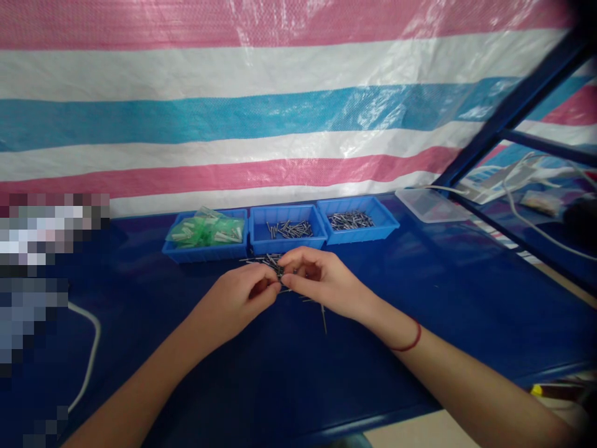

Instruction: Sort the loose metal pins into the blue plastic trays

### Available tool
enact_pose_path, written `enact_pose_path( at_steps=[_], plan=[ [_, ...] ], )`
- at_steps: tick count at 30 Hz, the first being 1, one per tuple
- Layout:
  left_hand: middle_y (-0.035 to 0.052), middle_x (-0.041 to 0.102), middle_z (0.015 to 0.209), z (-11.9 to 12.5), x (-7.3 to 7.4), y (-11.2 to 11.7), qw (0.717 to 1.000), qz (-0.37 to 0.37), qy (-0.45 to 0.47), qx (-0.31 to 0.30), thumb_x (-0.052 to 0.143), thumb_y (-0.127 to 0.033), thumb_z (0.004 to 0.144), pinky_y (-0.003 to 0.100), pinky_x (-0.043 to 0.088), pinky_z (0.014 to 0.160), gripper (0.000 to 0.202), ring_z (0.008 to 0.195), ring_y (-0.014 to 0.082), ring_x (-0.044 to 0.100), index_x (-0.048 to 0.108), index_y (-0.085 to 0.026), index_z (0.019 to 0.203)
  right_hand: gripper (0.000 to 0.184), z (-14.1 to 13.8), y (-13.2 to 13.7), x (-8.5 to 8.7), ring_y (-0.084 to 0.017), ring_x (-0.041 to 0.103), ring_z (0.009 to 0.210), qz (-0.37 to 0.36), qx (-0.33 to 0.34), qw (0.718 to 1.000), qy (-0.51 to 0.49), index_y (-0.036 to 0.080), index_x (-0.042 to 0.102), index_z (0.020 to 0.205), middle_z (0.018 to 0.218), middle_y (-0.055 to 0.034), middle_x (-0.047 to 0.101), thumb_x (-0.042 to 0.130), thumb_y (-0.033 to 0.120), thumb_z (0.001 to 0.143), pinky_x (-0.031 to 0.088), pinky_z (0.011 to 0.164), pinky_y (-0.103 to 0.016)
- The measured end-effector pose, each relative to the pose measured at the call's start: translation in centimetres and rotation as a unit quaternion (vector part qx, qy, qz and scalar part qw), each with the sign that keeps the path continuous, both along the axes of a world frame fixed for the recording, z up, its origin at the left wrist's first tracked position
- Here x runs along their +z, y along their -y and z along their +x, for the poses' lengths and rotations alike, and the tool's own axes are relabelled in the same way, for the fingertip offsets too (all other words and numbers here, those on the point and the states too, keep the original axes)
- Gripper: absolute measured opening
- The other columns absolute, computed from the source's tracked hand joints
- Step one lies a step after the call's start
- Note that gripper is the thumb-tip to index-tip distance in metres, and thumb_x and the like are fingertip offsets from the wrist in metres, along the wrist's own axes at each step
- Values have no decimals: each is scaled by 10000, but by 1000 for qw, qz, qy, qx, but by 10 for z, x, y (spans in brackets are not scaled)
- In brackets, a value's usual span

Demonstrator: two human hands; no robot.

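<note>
My left hand and my right hand meet just in front of the bins, thumbs and fingertips pinched together. Whatever lies between the fingertips is too small to make out. Beneath and behind the fingers is a loose pile of thin metal pins, like nails or rivets, partly hidden by the hands. One long thin pin lies apart, below my right hand. The middle blue bin and the right blue bin hold similar metal pieces. Green plastic bags with pale pieces fill the left blue bin.
A clear plastic lid or tray lies right of the bins. White cables and a dark metal frame stand at the right. A striped plastic sheet hangs behind the blue table. At left, a blurred-out area and a white cable.
</note>
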State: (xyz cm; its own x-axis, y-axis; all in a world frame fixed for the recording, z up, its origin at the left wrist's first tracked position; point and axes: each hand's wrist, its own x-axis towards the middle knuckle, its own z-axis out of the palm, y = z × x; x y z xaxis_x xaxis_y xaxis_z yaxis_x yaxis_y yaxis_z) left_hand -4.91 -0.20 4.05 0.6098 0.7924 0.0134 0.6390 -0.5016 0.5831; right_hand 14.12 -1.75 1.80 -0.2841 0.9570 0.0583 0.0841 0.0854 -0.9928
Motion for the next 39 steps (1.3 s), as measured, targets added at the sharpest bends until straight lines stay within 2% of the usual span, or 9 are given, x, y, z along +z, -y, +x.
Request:
enact_pose_path(
  at_steps=[5,10,17,21,27,31,36,38,39],
  plan=[
    [-37,536,678,2,-2,3,999,7,35,8,485,-316,913,232,343,600,218,620,109,493,588,-177,781,164,3,-1,0,-83,473,569,5,15,1000,-8,145,678,866,694,7,597,683,280,773,356,528,-230],
    [-31,574,711,2,-3,3,999,5,49,22,494,-335,913,237,353,602,206,629,112,507,610,-183,833,121,2,0,-4,-108,533,634,15,4,999,-44,159,681,820,731,-9,633,685,272,776,403,590,-252],
    [-21,567,709,6,-5,2,999,-2,52,-5,507,-328,906,236,364,602,225,639,112,519,629,-175,794,105,1,1,-2,-120,556,669,36,-5,998,-41,164,683,826,780,-21,647,658,262,796,425,620,-267],
    [-10,589,759,5,-7,2,997,10,72,14,536,-312,889,234,388,616,187,655,112,535,665,-183,849,104,3,1,-1,-112,530,639,57,-14,998,-31,173,673,835,777,-18,640,643,269,809,414,585,-260],
    [-3,602,831,2,-6,0,992,48,98,70,587,-304,858,233,418,634,144,656,107,542,688,-206,889,105,3,0,-1,-109,525,607,86,-42,995,29,175,667,877,809,-28,650,599,241,833,418,555,-254],
    [2,610,867,2,-6,2,990,80,87,78,581,-303,863,235,428,657,142,685,112,554,684,-216,908,125,6,-1,-2,-122,557,660,145,-44,984,98,181,681,900,857,-42,656,570,221,858,437,599,-258],
    [14,620,871,2,-5,6,989,112,69,72,554,-338,880,235,440,662,178,693,117,570,656,-193,866,181,8,-1,1,-154,583,758,231,25,951,204,180,685,882,843,-60,649,511,226,903,438,696,-287],
    [8,626,856,2,-5,7,989,122,53,65,551,-356,882,235,441,651,185,689,118,575,648,-199,895,197,8,-1,1,-150,573,736,219,33,956,192,180,674,859,816,-53,639,496,245,912,432,684,-286],
    [3,629,844,2,-5,7,989,126,42,61,550,-366,883,235,440,645,191,688,122,579,643,-207,928,203,8,-3,0,-140,558,692,192,15,968,163,178,665,846,780,-42,628,497,271,912,426,648,-278]
  ],
)
